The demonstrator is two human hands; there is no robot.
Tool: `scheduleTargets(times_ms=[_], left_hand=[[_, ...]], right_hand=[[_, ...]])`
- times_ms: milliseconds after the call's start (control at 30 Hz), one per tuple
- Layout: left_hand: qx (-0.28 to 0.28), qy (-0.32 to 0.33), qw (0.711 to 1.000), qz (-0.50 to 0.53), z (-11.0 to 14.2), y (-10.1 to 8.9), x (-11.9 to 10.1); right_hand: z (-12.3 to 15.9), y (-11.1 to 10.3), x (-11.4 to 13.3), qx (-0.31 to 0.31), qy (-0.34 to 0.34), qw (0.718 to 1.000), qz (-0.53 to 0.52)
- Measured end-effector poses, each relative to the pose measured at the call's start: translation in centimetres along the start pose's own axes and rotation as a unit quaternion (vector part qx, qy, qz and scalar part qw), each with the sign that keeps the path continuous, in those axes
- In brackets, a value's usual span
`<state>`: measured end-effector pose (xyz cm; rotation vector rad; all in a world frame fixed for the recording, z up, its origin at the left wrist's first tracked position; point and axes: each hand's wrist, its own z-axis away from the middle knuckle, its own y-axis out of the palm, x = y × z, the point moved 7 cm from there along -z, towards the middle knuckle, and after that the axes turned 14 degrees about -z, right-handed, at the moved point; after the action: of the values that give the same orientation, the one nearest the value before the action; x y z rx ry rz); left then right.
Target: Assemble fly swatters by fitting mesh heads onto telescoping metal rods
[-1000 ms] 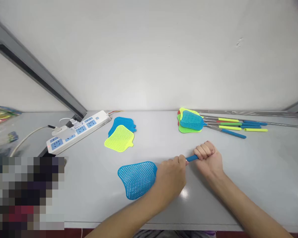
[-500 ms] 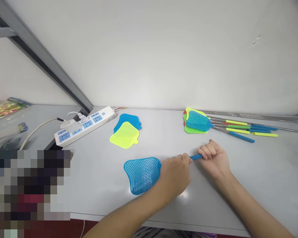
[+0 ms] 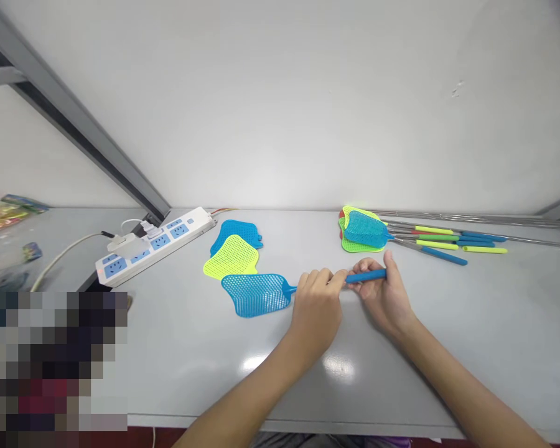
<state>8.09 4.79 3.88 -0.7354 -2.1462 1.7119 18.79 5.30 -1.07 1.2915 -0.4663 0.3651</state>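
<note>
A blue fly swatter (image 3: 256, 295) spans both hands above the table, its perforated head pointing left. My left hand (image 3: 318, 305) is closed around its shaft just behind the head. At the other end, my right hand (image 3: 385, 298) has the blue handle (image 3: 366, 276) lying across its fingers, with the thumb up by the handle's end. Past the swatter's head lie a loose yellow swatter head (image 3: 232, 256) and, partly under it, blue swatter heads (image 3: 237, 233). The part of the shaft inside my left fist is hidden.
Several swatters with blue, yellow and green handles (image 3: 441, 255) are piled at the back right, heads (image 3: 364, 229) to the left. Thin metal rods (image 3: 485, 219) run along the wall. A white power strip (image 3: 156, 246) with plugs stands back left, near a metal post (image 3: 88, 130).
The swatter's head has tilted and moved up, reaching the yellow head in view. My right hand has loosened from a wrapped grip and turned, exposing more of the blue handle.
</note>
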Motion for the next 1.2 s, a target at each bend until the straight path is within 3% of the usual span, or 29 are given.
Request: scheduleTargets(times_ms=[100, 200, 433, 500, 633, 733, 900, 1200], left_hand=[[-0.038, 0.004, 0.999, 0.028, -0.1, -0.5, 0.1], [-0.099, 0.004, 0.993, 0.068, 0.0, -1.3, 0.0], [-0.163, 0.097, 0.971, 0.145, 1.5, -2.0, -2.6], [-0.133, 0.118, 0.971, 0.157, 1.8, -1.5, -3.4], [0.008, 0.161, 0.97, 0.184, 2.3, 0.6, -4.9], [0.073, 0.2, 0.96, 0.183, 2.8, 1.6, -5.8], [0.106, 0.222, 0.952, 0.184, 3.0, 2.0, -6.1], [0.114, 0.206, 0.948, 0.212, 2.7, 2.1, -5.8]], right_hand=[[0.1, -0.1, -0.9, 0.006, 0.002, 0.995, 0.096], [-0.2, -1.1, -0.7, -0.034, -0.013, 0.994, 0.102], [-1.4, -4.0, 4.7, -0.152, -0.104, 0.983, -0.003], [-1.6, -5.1, 6.8, -0.177, -0.123, 0.976, -0.028], [-1.6, -7.7, 11.1, -0.212, -0.184, 0.959, -0.039], [-1.4, -10.0, 13.1, -0.256, -0.206, 0.944, -0.034], [-1.6, -12.2, 13.5, -0.297, -0.191, 0.934, -0.063], [-1.9, -12.3, 13.1, -0.295, -0.171, 0.938, -0.061]])
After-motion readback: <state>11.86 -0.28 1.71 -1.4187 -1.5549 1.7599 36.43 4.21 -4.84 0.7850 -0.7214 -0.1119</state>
